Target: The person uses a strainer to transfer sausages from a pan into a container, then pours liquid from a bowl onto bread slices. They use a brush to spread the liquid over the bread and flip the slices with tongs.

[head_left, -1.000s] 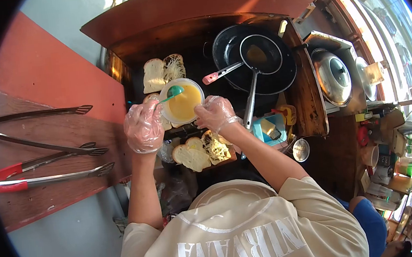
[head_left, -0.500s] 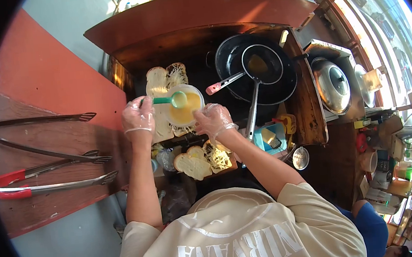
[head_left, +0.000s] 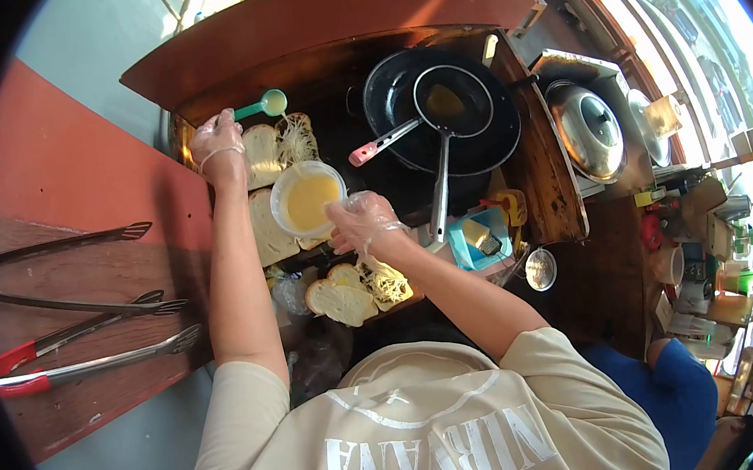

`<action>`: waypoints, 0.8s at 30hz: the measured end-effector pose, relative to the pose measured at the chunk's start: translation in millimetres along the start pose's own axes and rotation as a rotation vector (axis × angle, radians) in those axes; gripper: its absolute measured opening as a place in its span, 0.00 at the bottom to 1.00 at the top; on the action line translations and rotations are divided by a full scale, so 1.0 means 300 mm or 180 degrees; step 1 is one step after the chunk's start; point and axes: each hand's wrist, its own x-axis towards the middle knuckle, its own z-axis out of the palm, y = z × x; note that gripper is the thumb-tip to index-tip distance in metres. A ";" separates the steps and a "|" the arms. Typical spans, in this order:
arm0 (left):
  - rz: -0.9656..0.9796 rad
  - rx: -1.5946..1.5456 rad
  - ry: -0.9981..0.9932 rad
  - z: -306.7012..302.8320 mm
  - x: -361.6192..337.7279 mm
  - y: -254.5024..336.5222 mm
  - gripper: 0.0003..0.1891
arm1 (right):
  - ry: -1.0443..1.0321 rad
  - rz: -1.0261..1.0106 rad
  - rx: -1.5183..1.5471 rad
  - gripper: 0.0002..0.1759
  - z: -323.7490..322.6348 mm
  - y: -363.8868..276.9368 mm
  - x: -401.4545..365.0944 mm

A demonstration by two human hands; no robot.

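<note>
My left hand [head_left: 219,144], in a clear plastic glove, is closed round the handle of a green measuring spoon [head_left: 274,102]. The spoon's bowl hangs over the far slice of bread topped with pale shreds [head_left: 297,137]. Also gloved, my right hand [head_left: 363,224] grips the rim of a round white tub [head_left: 278,210] of yellow liquid. The tub is above bread on the dark griddle and partly hides it. A plain bread slice [head_left: 261,154] lies beside the shredded one. Nearer me are more slices [head_left: 343,301] and a shred-topped one [head_left: 386,284].
A large black pan [head_left: 380,73] at the right holds a smaller frying pan [head_left: 452,94]. Tongs [head_left: 101,359] lie on the wooden board at left. Nearby are a blue container [head_left: 463,247] and a domed metal lid [head_left: 584,132]. A person in blue [head_left: 677,397] is at lower right.
My left hand has moved the green spoon away from above the tub to the far shredded bread. My right hand still holds the tub. The whole view has shifted slightly.
</note>
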 end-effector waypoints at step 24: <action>0.0911 0.1217 0.0053 -0.106 -0.097 -0.063 0.17 | 0.0051 0.0405 0.0015 0.22 -0.144 0.265 -0.265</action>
